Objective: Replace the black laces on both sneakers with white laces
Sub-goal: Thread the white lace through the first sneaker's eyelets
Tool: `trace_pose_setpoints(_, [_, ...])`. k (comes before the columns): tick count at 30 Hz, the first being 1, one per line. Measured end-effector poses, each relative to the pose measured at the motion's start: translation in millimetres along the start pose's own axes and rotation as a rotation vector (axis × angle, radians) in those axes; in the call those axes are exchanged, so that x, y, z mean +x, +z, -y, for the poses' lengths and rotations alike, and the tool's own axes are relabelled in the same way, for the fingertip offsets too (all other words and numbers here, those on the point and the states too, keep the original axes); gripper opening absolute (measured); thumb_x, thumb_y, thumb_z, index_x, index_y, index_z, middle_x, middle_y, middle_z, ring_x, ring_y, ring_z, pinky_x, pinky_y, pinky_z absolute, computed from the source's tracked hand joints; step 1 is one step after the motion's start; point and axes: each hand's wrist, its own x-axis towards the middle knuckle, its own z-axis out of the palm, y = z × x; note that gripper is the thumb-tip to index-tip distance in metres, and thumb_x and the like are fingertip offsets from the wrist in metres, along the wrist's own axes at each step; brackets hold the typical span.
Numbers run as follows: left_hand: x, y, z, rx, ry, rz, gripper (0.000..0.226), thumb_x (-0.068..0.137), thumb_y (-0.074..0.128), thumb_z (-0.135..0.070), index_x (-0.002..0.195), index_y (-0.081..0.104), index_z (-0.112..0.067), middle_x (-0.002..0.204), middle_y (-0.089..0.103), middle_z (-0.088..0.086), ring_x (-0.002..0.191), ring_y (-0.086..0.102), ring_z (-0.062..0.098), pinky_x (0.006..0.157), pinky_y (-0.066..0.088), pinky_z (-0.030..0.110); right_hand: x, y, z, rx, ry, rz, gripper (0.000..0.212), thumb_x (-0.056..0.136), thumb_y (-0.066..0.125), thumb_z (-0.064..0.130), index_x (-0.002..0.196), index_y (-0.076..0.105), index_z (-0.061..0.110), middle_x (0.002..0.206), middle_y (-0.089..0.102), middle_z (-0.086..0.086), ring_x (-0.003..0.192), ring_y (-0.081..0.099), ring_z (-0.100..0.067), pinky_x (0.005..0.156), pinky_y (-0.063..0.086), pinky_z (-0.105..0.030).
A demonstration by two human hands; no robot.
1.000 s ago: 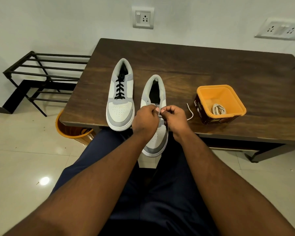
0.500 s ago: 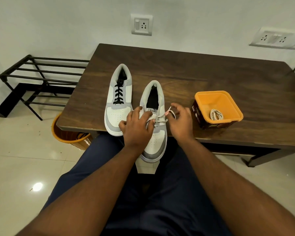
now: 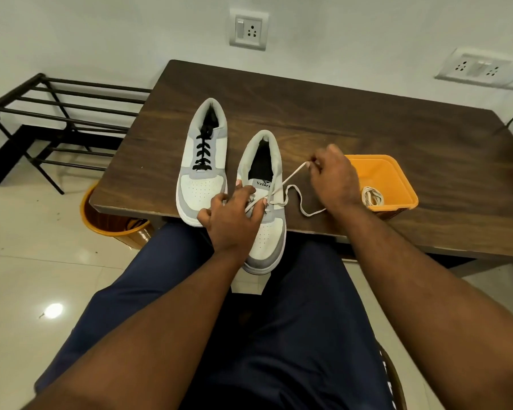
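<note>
Two white and grey sneakers lie on the dark wooden table [image 3: 367, 119]. The left sneaker [image 3: 203, 161] carries black laces. The right sneaker [image 3: 264, 202] hangs over the table's front edge and has a white lace [image 3: 293, 176] threaded low in its eyelets. My left hand [image 3: 234, 220] rests over the right sneaker's vamp, its fingers spread on the tongue and lace. My right hand [image 3: 332, 176] pinches the white lace end and holds it taut up and to the right. A loose loop of the lace trails on the table under my right wrist.
An orange tub [image 3: 397, 179] holding a coiled white lace [image 3: 372, 196] stands just right of my right hand. An orange bin [image 3: 107, 223] sits on the floor under the table's left corner. A black metal rack [image 3: 57, 119] stands at the left wall.
My right hand has drawn the white lace out up and to the right, away from the sneaker. My left hand has settled flat on the right sneaker.
</note>
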Motion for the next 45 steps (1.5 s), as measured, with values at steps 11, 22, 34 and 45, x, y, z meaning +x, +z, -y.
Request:
trace_pose_setpoints(11, [-3,6,-3,0.013,-0.042,-0.041,0.029,0.087,0.060,-0.050,0.112,0.063,-0.037,0.100,0.068,-0.011,0.110,0.051,0.019,0.084,0.013,0.031,-39,28,28,0.066,-0.182,0.243,0.020,0.097,0.054,0.024,0.113,0.064,0.018,0.103,0.059,0.000,0.091,0.057,-0.013,0.074,0.042,-0.025])
trace_pose_setpoints(22, [-3,2,-6,0.009,-0.027,-0.029,0.028,0.088,0.061,-0.049,0.110,0.064,-0.033,0.101,0.069,-0.008,0.108,0.053,0.022,0.084,0.018,0.035,15,-3,-7,0.094,-0.127,0.170,0.015,0.085,0.065,0.012,0.099,0.064,0.009,0.093,0.059,-0.007,0.090,0.057,-0.027,0.076,0.046,-0.038])
trace_pose_setpoints(34, [-3,4,-8,-0.009,-0.069,-0.021,0.028,0.088,0.060,-0.047,0.112,0.064,-0.033,0.111,0.068,-0.008,0.109,0.052,0.022,0.091,0.025,0.041,-22,30,18,0.062,-0.302,0.269,0.017,0.091,0.064,0.024,0.106,0.069,0.017,0.094,0.052,0.007,0.083,0.051,-0.008,0.068,0.038,-0.023])
trace_pose_setpoints(45, [-4,5,-6,0.028,-0.060,-0.011,0.029,0.089,0.058,-0.049,0.113,0.063,-0.034,0.122,0.066,-0.007,0.111,0.053,0.023,0.092,0.025,0.041,10,6,-3,0.091,-0.095,0.186,0.017,0.085,0.070,0.018,0.100,0.069,0.010,0.097,0.063,-0.010,0.091,0.059,-0.027,0.078,0.048,-0.038])
